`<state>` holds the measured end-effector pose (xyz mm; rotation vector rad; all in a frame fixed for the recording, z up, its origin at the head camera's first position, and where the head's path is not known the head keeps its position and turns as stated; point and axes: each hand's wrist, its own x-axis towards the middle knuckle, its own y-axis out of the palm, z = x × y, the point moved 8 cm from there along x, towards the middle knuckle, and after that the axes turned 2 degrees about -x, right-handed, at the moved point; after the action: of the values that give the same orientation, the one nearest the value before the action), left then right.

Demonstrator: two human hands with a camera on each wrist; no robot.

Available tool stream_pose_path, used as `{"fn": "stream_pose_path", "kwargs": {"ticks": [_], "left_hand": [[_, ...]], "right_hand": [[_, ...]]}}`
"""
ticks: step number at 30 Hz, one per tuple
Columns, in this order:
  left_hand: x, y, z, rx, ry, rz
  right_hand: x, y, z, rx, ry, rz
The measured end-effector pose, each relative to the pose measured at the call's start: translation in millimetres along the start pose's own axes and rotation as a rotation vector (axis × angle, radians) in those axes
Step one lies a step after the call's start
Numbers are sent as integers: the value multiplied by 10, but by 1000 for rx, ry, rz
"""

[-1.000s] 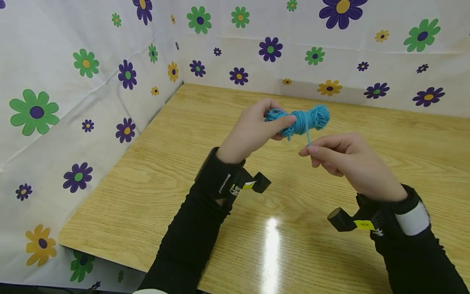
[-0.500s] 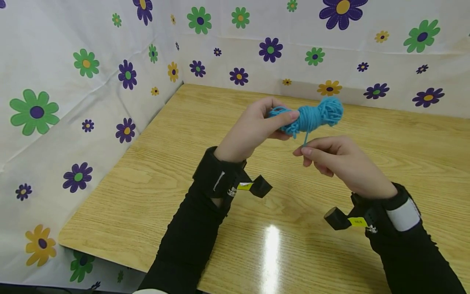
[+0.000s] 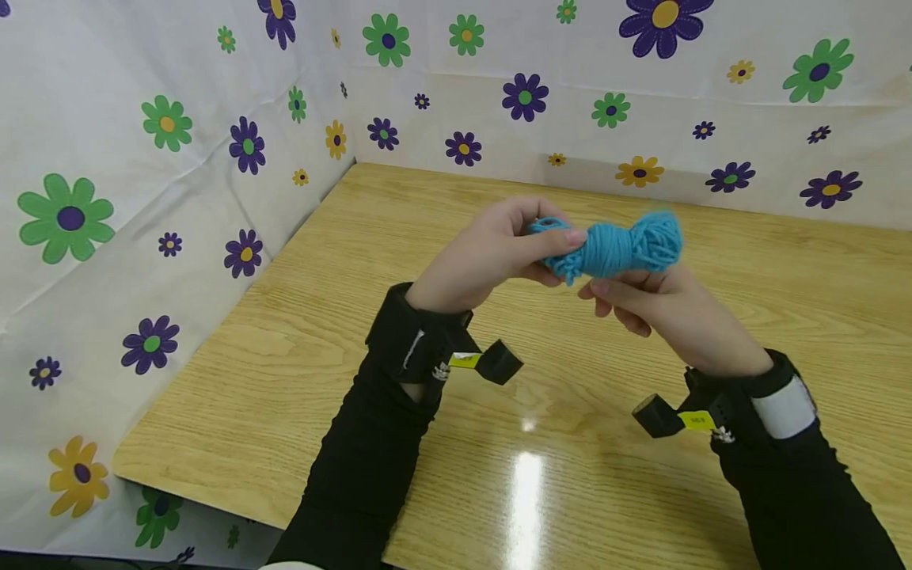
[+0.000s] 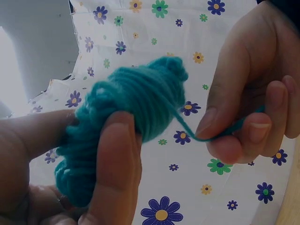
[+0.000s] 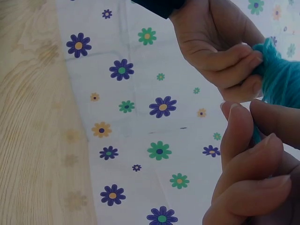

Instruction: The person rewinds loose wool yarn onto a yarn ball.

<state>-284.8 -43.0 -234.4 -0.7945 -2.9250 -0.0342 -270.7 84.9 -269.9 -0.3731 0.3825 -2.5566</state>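
A small skein of blue yarn [image 3: 613,248], wound round its middle with looped ends, is held above the table by my left hand [image 3: 484,249]. The thumb lies across its near side and the fingers curl behind it. My right hand [image 3: 663,309] is just below the skein's right part and pinches a yarn strand [image 4: 187,129] between thumb and forefinger. In the left wrist view that strand runs from the wound middle to the pinch and on into the right palm. The skein hides part of the right fingers in the head view.
A wooden table [image 3: 299,380] lies under both hands, its left edge slanting away. A white flower-print cloth [image 3: 456,71] hangs behind it and along the left side. Each wrist wears a black band with a small camera, the left one [image 3: 499,362] and the right one [image 3: 657,416].
The skein has shifted right and turned in my left hand. My right hand has moved slightly left, then closer beneath the skein, still pinching the strand, which is hidden now in the head view.
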Motion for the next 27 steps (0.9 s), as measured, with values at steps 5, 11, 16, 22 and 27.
{"fn": "stream_pose_path", "kwargs": {"ticks": [5, 11, 16, 22, 27], "left_hand": [[-23, 93, 9, 87, -21, 131], [-66, 182, 30, 167, -33, 261], [-92, 226, 62, 241, -52, 332], [-102, 231, 95, 303, -75, 340], [-83, 206, 121, 350, -90, 307]], "right_hand": [[-21, -63, -6, -8, 18, 1], [-52, -56, -17, 146, -13, 75], [-50, -31, -54, 244, 36, 133], [-53, -39, -40, 227, 44, 147], [-72, -79, -26, 120, 47, 121]]}}
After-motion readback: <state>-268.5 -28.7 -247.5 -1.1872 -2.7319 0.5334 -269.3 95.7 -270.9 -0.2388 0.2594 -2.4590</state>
